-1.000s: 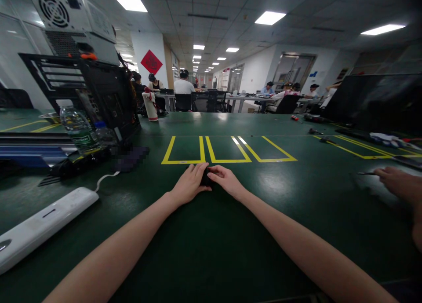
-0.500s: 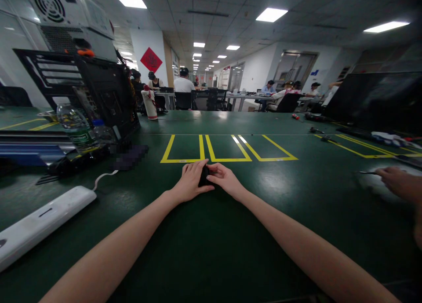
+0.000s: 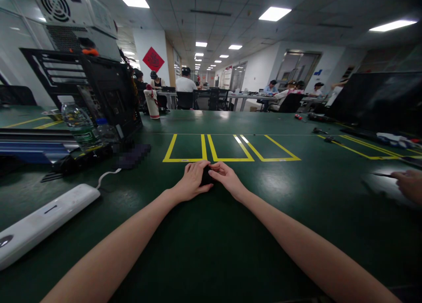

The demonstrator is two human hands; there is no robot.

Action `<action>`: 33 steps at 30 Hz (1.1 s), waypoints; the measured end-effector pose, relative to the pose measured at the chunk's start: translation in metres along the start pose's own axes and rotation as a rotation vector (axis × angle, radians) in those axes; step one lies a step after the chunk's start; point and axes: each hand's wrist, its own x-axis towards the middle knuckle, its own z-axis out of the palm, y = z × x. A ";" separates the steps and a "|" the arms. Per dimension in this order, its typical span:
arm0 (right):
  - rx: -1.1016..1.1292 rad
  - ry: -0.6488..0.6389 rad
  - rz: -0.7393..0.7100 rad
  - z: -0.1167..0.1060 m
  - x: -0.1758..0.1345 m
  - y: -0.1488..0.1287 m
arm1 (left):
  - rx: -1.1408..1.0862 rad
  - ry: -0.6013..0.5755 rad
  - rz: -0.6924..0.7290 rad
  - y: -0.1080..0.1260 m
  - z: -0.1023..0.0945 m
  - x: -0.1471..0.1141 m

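A small dark object (image 3: 206, 176) sits between my two hands at the middle of the green table (image 3: 211, 241); its kind cannot be made out, as fingers cover most of it. My left hand (image 3: 191, 181) is wrapped round its left side, fingers over the top and thumb low in front. On the other side my right hand (image 3: 227, 178) pinches at it with thumb and fingers. Just beyond the hands lie yellow tape outlines (image 3: 227, 159) on the tabletop.
At left stand a black computer case (image 3: 108, 92), a water bottle (image 3: 79, 125) and a white power strip (image 3: 49, 226). A white tumbler (image 3: 152, 103) is farther back. At right, another person's hand (image 3: 410, 185) holds a thin dark tool, near a black monitor (image 3: 389, 98).
My hands keep their hold on the dark object, with only slight finger movement. The other person's hand at right has drawn away toward the right edge. The view has shifted a little.
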 end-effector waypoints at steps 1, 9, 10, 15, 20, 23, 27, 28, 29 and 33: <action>-0.007 0.002 0.013 0.000 0.000 0.000 | 0.003 0.003 0.000 0.000 0.000 0.000; 0.029 -0.083 0.035 -0.004 0.003 0.005 | 0.066 0.020 -0.006 -0.005 0.006 0.000; 0.057 -0.095 0.021 -0.005 0.003 0.006 | 0.069 0.025 -0.006 -0.005 0.007 0.000; 0.116 -0.098 0.011 -0.005 0.003 0.009 | 0.083 0.041 -0.009 -0.006 0.010 0.001; 0.066 -0.034 0.036 -0.003 0.004 0.010 | 0.086 0.049 -0.004 -0.007 0.009 0.001; 0.054 -0.025 0.057 -0.003 0.005 0.011 | 0.080 0.047 -0.004 -0.007 0.009 0.000; 0.058 -0.069 0.064 -0.004 0.007 0.011 | 0.071 0.045 -0.007 -0.008 0.009 0.000; 0.065 -0.088 0.051 -0.005 0.006 0.010 | 0.070 0.048 -0.009 -0.008 0.009 0.000; 0.075 -0.106 0.039 -0.005 0.006 0.009 | 0.067 0.051 -0.011 -0.008 0.010 0.000; 0.117 -0.135 0.038 -0.007 0.004 0.007 | 0.055 0.048 -0.006 -0.009 0.010 0.000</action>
